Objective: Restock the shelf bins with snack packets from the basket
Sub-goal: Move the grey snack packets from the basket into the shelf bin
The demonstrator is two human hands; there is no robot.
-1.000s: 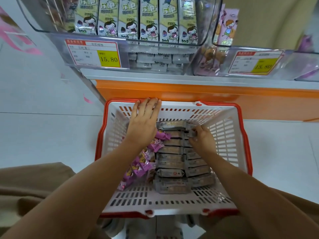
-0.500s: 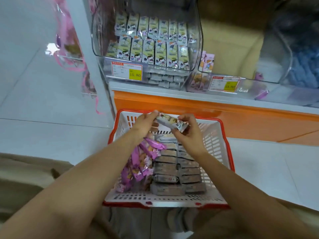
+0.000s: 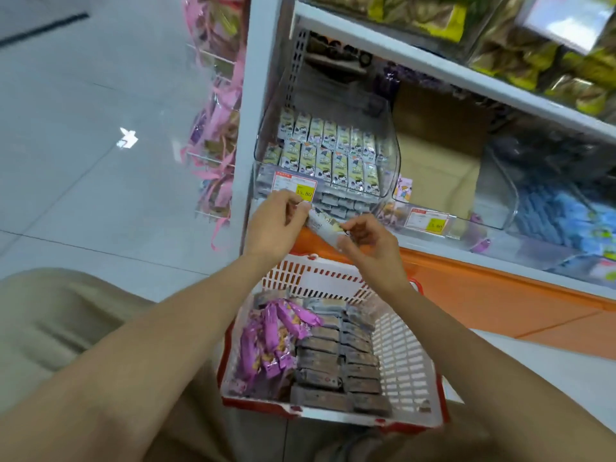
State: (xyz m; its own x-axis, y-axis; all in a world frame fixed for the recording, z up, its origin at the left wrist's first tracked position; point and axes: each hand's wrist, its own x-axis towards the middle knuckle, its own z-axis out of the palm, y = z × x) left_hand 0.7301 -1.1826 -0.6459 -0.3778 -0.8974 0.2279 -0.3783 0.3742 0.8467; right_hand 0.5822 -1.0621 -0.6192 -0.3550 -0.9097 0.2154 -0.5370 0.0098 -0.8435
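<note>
A pale snack packet is held between both hands above the basket's far rim. My left hand pinches its left end and my right hand pinches its right end. Below, the white basket with a red rim holds rows of grey-brown packets and a heap of purple packets. Just beyond my hands stands a clear shelf bin with rows of matching pale packets and a price tag.
A second clear bin to the right holds only a few pink packets and has its own price tag. An orange shelf base runs below. Pink hanging packs flank the shelf's left post. Upper shelf carries green-yellow bags.
My right hand picked a packet out of the basket, my left hand joined it, and both lifted it up towards the left bin. The view tilted upward to show the shelves.
</note>
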